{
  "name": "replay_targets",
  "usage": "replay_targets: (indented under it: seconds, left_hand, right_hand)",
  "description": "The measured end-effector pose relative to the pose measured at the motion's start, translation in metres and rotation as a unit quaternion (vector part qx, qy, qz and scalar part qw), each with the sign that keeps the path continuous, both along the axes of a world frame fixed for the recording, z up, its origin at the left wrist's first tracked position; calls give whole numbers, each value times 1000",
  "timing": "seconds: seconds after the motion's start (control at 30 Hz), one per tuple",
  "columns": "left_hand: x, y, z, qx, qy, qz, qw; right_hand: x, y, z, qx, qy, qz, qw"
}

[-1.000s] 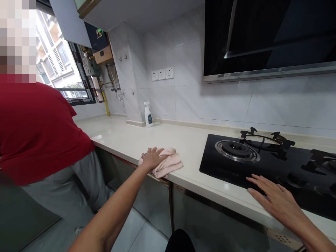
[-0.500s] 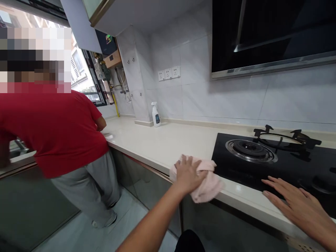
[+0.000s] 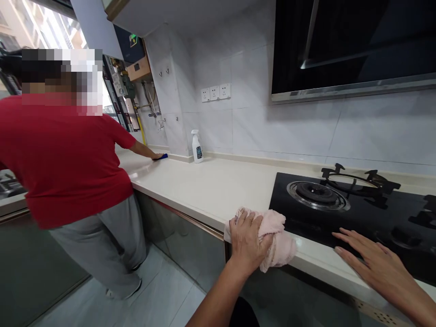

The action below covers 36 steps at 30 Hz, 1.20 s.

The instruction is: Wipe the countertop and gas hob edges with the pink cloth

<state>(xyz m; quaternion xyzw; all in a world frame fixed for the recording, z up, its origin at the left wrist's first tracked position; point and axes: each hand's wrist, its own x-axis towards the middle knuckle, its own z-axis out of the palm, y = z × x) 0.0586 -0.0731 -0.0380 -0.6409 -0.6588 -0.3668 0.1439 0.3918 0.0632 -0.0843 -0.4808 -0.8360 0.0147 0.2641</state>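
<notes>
A crumpled pale pink cloth (image 3: 277,243) lies over the front edge of the white countertop (image 3: 218,181), left of the black gas hob (image 3: 306,227). My left hand (image 3: 248,238) presses on this cloth with the fingers curled over it, and part of the cloth hangs past the edge. My right hand (image 3: 371,259) rests flat at the hob's front edge, fingers stretched out, holding nothing. One burner (image 3: 315,194) has no pan support on it; a black pan support (image 3: 354,181) stands on the hob behind it.
A co-worker in a red shirt (image 3: 68,159) stands at the left, one arm reaching along the counter with a blue cloth (image 3: 162,156). Near the wall stands a white spray bottle (image 3: 197,147). Above the hob hangs a black range hood (image 3: 354,50).
My left hand and the pink cloth have shifted slightly right and down in view. The co-worker's arm now stretches out along the counter, showing the blue cloth. My right hand stays flat.
</notes>
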Motion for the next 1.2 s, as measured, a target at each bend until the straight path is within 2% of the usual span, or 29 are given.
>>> replay_targets:
  seconds: [0.23, 0.43, 0.5, 0.6, 0.63, 0.7, 0.77, 0.8, 0.9, 0.97, 1.0, 1.1, 1.2]
  left_hand:
    - [18, 0, -17, 24, -45, 41, 998]
    - [21, -6, -23, 13, -58, 23, 998]
    - [19, -9, -22, 4, -53, 5, 999]
    - [15, -15, -17, -20, -49, -26, 998]
    - [13, -18, -16, -32, -53, -42, 997]
    - [6, -21, -13, -53, -82, -79, 992]
    - [-5, -24, -9, -53, -148, -110, 981]
    - [-13, -24, -7, -37, -191, -118, 974]
    - [-49, -22, 4, 56, -274, -92, 956]
    - [-79, -18, 18, 87, -248, -45, 964]
    - [-94, -14, 26, 75, -216, -24, 973]
    - [-133, -1, 50, -8, -117, 12, 993]
    - [-151, 17, 65, -63, -58, 57, 995]
  right_hand:
    - [-1, -2, -1, 12, 3, -1, 1000]
    - [1, 2, 3, -3, 25, 5, 1000]
    - [-2, -6, 16, -4, 66, -2, 998]
    - [-28, -35, 48, 48, 167, -26, 984]
    - [-44, -47, 59, 72, 187, -16, 980]
    - [-86, -69, 76, 123, 189, 57, 973]
    - [-131, -82, 81, 155, 125, 172, 965]
    - [-152, -84, 79, 165, 82, 206, 961]
    - [-192, -82, 64, 155, -20, 177, 972]
    - [-199, -81, 57, 141, -66, 137, 978]
    - [-199, -83, 56, 141, -86, 125, 978]
    - [-200, -94, 64, 154, -137, 103, 973]
    - [-217, -104, 76, 149, -180, 101, 967]
